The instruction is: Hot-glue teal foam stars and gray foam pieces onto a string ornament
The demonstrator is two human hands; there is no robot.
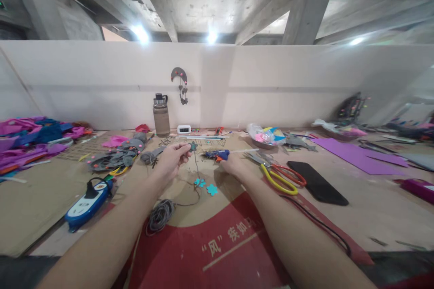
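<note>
Turquoise marks a star-shaped cutout [212, 189] in the head view, lying flat on printed cardboard [176, 257] over the bench [379, 216], nearer the person than both hands. Beyond the cutout and to its left, the left hand [174, 159] pinches a small dark flower-shaped piece [193, 146] between thumb and fingertips; a grey cord [196, 167] hangs from there toward smaller turquoise bits [200, 182] just left of the cutout. Beyond the cutout and to its right, the right hand [233, 165] closes on a blue glue gun [219, 155], its fingers partly hidden. Left of the cutout and closer to the person lies a cord coil [160, 216]; right of it, yellow-handled scissors [278, 180], then a black phone [317, 183] farther right.
</note>
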